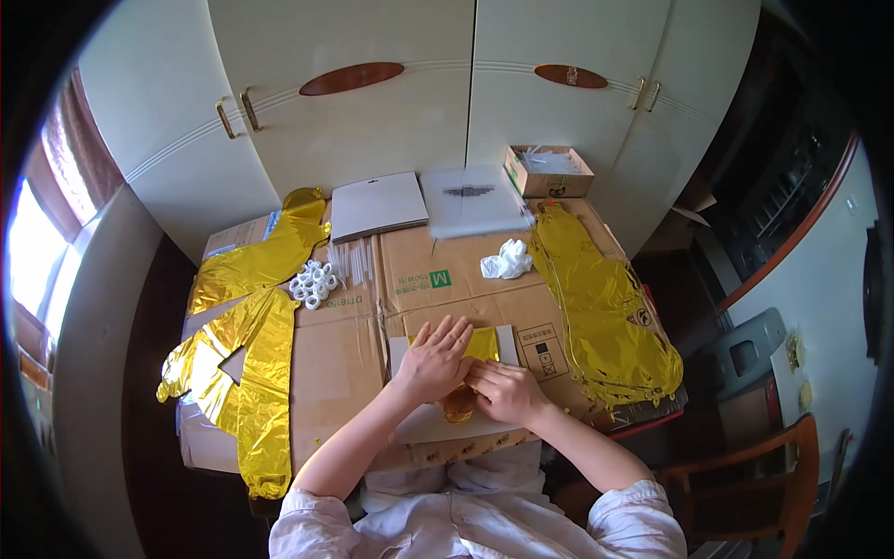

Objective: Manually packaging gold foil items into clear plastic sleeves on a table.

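Note:
On a white sheet of card (438,428) at the near middle lies a folded gold foil balloon (484,346). My left hand (434,361) rests flat across it, fingers straight and pointing away from me. From the right, my right hand (506,392) grips the foil, its fingers bent and close together near the left palm. A crumpled end of the foil sticks out toward me between the two hands. The middle of the balloon is hidden under my hands.
Loose gold foil balloons (265,373) spread at left; a stack of flat ones (605,326) lies right. Beyond are white tape rolls (313,284), clear straws (352,264), crumpled white plastic (507,261), a white folder (379,207), clear bags (475,201) and a small box (549,172). Cardboard (335,354) covers the table.

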Motion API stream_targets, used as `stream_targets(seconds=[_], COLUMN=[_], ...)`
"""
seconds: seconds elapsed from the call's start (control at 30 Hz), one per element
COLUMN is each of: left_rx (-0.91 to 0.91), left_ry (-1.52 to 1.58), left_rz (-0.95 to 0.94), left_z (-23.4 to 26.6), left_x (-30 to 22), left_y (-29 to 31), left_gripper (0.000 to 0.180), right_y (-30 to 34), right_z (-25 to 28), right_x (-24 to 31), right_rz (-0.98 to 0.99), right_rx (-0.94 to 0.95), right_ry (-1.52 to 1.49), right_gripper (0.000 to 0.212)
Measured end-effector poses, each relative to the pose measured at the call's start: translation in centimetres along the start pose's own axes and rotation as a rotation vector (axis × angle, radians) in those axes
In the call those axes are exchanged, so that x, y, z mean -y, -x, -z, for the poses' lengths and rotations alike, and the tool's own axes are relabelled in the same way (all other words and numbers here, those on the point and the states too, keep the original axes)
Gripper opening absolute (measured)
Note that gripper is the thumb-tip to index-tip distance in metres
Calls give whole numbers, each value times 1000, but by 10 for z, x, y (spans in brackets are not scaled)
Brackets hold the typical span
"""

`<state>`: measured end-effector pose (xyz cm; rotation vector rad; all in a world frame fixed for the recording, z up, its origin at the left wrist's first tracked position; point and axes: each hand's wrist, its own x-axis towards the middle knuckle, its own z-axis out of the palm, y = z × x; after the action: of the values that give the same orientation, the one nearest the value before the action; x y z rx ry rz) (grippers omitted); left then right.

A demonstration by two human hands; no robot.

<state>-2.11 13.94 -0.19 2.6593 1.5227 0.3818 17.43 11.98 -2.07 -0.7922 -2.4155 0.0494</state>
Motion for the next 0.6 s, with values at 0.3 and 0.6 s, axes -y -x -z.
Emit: stream_targets(seconds=[0.3, 0.6], left_rx=[12, 24], left_ry=[-22, -52], left_rz=[28, 43], left_z=[-22, -20], left_x=[0, -4], left_y=[8, 8], left_gripper=[56, 57], right_y=[-3, -27], right_z=[14, -12], right_x=[-4, -21], right_rz=[-13, -155], right_rx=[67, 109], right_ry=[-121, 192], right_gripper=[23, 47])
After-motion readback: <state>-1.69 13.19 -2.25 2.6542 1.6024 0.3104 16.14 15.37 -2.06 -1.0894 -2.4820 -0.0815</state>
